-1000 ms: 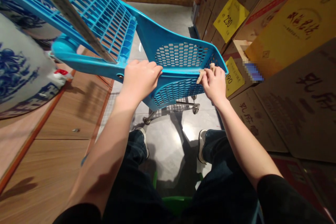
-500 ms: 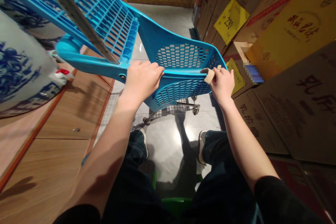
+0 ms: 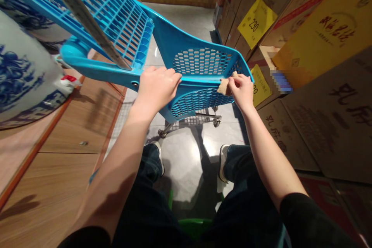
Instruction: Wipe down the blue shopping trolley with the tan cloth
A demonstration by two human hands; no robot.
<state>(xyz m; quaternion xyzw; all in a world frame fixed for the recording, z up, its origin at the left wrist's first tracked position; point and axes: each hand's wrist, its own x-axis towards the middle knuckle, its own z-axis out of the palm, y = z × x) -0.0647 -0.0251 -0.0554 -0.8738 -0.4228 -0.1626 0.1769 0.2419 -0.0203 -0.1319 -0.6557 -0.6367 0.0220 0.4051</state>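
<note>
Legs at 6 o'clock, seated. L hand (image 3: 158,87) at 11, fingers wrapped shut over rim of blue cart basket (image 3: 200,62). R hand (image 3: 242,91) at 1, fingers pinching small tan pad (image 3: 223,86) against rim's right corner. Wiping looks partway: rim btwn hands yet to cover. Cardboard boxes (image 3: 319,104) beyond, 2 o'clock.

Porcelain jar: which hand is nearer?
Left. The left hand grips the blue cart's rim, right of the jar; the right hand, holding a tan cloth, is farther right.
</note>
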